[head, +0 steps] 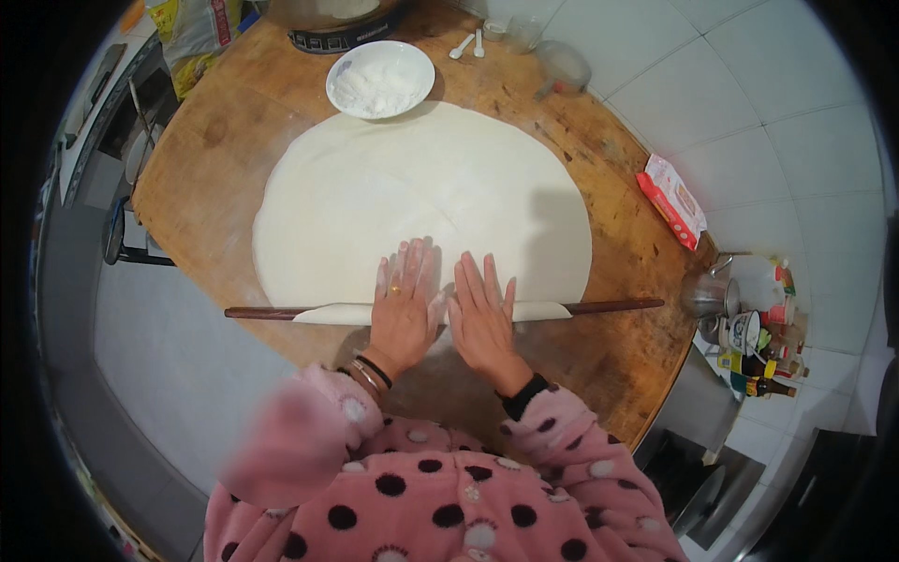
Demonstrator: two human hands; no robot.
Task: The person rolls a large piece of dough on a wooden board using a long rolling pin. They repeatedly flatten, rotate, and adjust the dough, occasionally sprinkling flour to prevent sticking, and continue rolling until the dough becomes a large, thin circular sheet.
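Observation:
A large thin round sheet of dough (pixel 421 190) lies on the wooden table (pixel 204 175). Its near edge is wrapped around a long dark wooden rolling pin (pixel 614 306), whose two bare ends stick out at the sides. My left hand (pixel 407 302) rests palm down on the wrapped pin, fingers stretched forward over the dough. Beside it my right hand (pixel 483 312) lies flat on the pin too, with the thumbs near each other. Flour whitens the fingers. Neither hand is closed around the pin. A white bowl of flour (pixel 383 81) stands against the far edge of the sheet.
Two small white spoons (pixel 461 46) and a clear jug (pixel 562 67) are near the tiled wall. A wipes packet (pixel 672 201) lies at the right edge. Metal pot (pixel 709 293) and sauce bottles (pixel 765 386) stand beyond. A round dark-rimmed appliance (pixel 340 35) sits at the back.

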